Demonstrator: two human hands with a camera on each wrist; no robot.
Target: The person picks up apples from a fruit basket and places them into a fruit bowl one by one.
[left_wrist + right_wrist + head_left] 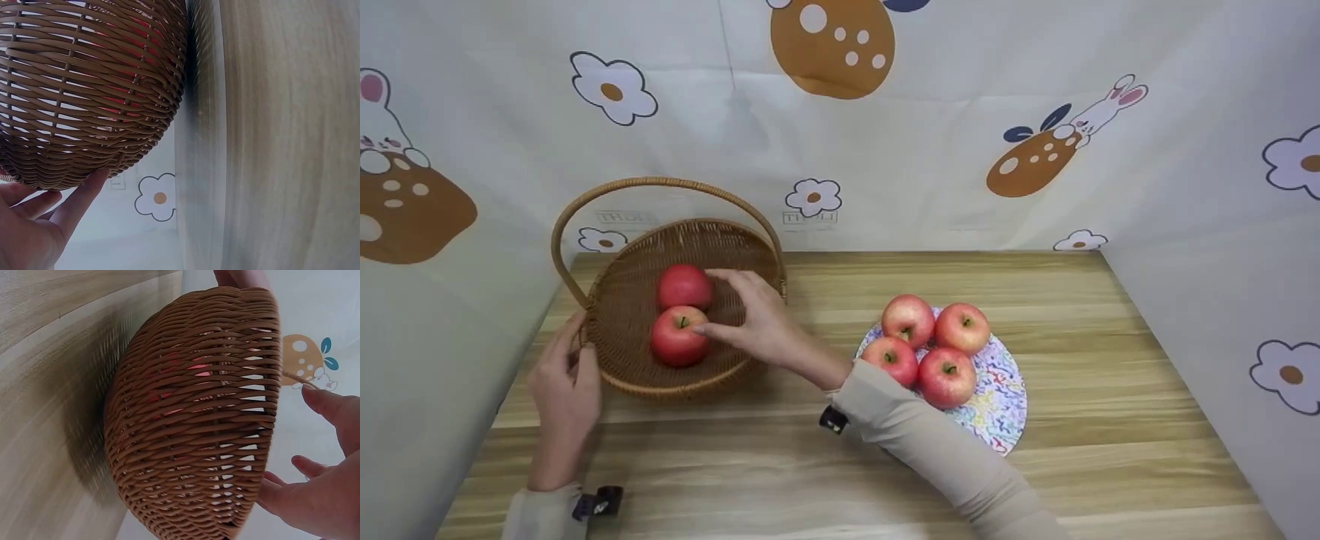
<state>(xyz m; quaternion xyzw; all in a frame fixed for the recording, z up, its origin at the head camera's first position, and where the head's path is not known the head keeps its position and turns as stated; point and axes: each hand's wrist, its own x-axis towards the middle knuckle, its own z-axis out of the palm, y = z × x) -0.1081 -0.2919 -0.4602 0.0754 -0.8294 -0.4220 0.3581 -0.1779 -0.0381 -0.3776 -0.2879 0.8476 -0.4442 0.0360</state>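
Observation:
A brown wicker basket (660, 391) with an arched handle (675, 182) stands at the left of the table. Inside it lie two red apples, one behind (684, 286) and one in front (679, 346). My left hand (564, 382) touches the outer left side of the basket near the handle's foot; in the left wrist view one straight finger (84, 197) lies against the weave. Over the basket's right part is my right hand (757, 319), fingers and thumb spread apart, with the thumb tip overlapping the front apple in the head view.
Right of the basket, a round plate with a colourful scribble pattern (1001, 401) bears several red apples (949, 377). My right sleeve (930, 442) crosses over its near left edge. A white printed sheet (915, 165) hangs behind and along both sides of the wooden table (1110, 450).

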